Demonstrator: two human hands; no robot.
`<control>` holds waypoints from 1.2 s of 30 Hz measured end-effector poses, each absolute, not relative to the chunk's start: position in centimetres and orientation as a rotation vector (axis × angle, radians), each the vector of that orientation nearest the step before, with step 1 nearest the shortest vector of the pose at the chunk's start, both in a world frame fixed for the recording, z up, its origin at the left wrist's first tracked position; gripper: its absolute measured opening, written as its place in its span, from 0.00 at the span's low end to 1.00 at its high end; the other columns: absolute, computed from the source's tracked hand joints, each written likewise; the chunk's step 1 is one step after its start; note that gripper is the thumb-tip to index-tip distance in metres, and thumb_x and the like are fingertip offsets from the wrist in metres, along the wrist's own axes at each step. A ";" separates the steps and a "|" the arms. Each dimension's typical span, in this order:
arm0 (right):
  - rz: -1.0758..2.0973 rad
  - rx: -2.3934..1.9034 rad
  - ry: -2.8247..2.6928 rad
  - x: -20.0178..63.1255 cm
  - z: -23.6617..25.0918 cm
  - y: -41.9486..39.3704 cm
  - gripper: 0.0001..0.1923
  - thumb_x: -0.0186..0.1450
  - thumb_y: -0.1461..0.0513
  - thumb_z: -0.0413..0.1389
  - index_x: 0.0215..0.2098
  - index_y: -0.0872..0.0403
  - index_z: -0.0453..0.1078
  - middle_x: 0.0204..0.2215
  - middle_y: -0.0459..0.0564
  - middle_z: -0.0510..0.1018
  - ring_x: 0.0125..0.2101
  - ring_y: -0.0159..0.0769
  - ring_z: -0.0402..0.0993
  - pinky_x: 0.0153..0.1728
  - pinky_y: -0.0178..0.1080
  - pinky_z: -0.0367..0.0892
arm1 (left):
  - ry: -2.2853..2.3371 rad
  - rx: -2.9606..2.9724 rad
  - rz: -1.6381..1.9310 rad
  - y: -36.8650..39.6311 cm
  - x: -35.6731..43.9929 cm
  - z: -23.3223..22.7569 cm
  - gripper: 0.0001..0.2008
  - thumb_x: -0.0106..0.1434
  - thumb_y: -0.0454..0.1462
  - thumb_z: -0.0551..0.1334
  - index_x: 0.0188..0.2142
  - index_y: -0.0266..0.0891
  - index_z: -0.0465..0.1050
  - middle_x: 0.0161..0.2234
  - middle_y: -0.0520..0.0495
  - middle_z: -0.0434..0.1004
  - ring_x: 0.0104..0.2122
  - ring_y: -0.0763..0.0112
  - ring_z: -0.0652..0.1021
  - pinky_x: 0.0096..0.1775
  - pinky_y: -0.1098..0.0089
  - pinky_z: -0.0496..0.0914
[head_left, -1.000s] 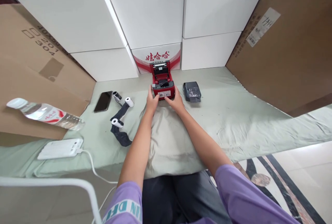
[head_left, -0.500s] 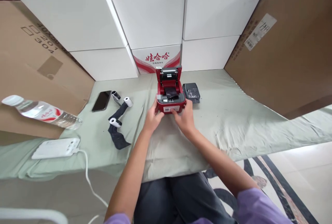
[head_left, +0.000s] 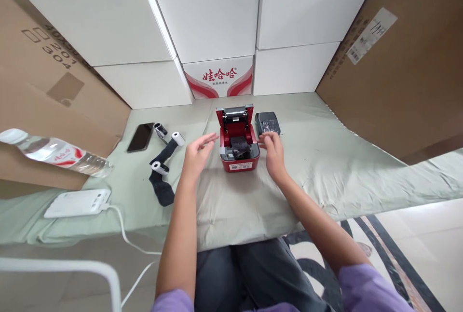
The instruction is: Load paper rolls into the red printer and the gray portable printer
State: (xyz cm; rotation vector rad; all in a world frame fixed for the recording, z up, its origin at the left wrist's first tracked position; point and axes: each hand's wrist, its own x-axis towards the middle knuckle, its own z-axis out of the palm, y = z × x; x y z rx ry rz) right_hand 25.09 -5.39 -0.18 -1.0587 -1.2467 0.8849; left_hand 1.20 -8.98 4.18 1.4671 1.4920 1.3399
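On the pale green cloth (head_left: 325, 157) covering the surface, a small red printer (head_left: 238, 145) sits with its lid tipped up and back, a dark roll lying in the open compartment. The left hand (head_left: 197, 153) hovers just beside the printer's left side, fingers spread and holding nothing. The right hand (head_left: 273, 150) hovers at its right side, likewise apart and empty, near a dark grey adapter (head_left: 267, 124). Two white paper rolls (head_left: 168, 153) joined by a dark strip lie to the left, beside a phone (head_left: 140, 137). Judging by the raised lid, the printer is opened and loaded but not yet closed.
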 end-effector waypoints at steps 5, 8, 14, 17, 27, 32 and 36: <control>1.153 -0.906 -0.976 22.1 -1.6 2.1 0.27 0.65 0.36 0.51 0.42 0.48 0.71 0.48 0.52 0.80 0.50 0.43 0.77 0.58 0.49 0.71 | 1.487 2.012 0.668 -2.5 3.2 9.9 0.14 0.63 0.40 0.64 0.45 0.43 0.86 0.46 0.46 0.87 0.45 0.60 0.84 0.49 0.65 0.76; 1.237 -0.824 -0.964 21.5 -3.3 3.2 0.32 0.62 0.33 0.52 0.47 0.48 0.72 0.52 0.52 0.81 0.55 0.44 0.75 0.61 0.49 0.69 | 1.517 2.111 0.239 -0.8 5.3 11.7 0.14 0.60 0.36 0.63 0.43 0.46 0.87 0.38 0.49 0.88 0.34 0.63 0.84 0.38 0.67 0.75; 1.128 -0.897 -1.127 22.4 -4.2 2.0 0.33 0.66 0.33 0.50 0.48 0.49 0.74 0.50 0.52 0.81 0.52 0.45 0.76 0.59 0.48 0.70 | 1.754 2.194 -0.143 -2.0 8.0 11.7 0.14 0.59 0.33 0.64 0.43 0.44 0.85 0.40 0.43 0.87 0.36 0.59 0.84 0.39 0.66 0.73; 1.113 -0.901 -1.143 22.4 -3.9 2.1 0.33 0.66 0.34 0.50 0.49 0.50 0.73 0.50 0.53 0.80 0.52 0.45 0.76 0.58 0.47 0.70 | 1.826 2.187 -0.248 -2.3 8.7 11.3 0.18 0.61 0.34 0.64 0.50 0.43 0.83 0.48 0.38 0.85 0.47 0.52 0.83 0.47 0.61 0.75; 1.048 -0.982 -1.195 22.3 -2.7 1.7 0.33 0.66 0.33 0.49 0.47 0.51 0.72 0.48 0.55 0.80 0.51 0.45 0.75 0.57 0.48 0.70 | 1.844 2.103 -0.152 -1.0 9.4 11.0 0.06 0.50 0.28 0.69 0.26 0.40 0.80 0.32 0.35 0.83 0.43 0.40 0.83 0.50 0.51 0.74; 1.033 -1.009 -1.210 22.3 -2.7 1.8 0.35 0.64 0.31 0.48 0.46 0.49 0.71 0.47 0.54 0.81 0.51 0.46 0.74 0.58 0.48 0.70 | 1.805 2.145 -0.159 0.0 8.9 10.5 0.09 0.48 0.30 0.70 0.19 0.42 0.73 0.20 0.43 0.75 0.38 0.45 0.83 0.49 0.51 0.74; 1.036 -1.010 -1.217 22.3 -2.8 1.9 0.35 0.65 0.31 0.47 0.46 0.49 0.71 0.48 0.53 0.81 0.52 0.45 0.75 0.58 0.47 0.70 | 1.788 2.125 -0.124 -0.4 9.1 11.2 0.10 0.46 0.29 0.72 0.22 0.41 0.73 0.24 0.43 0.77 0.41 0.44 0.82 0.50 0.52 0.73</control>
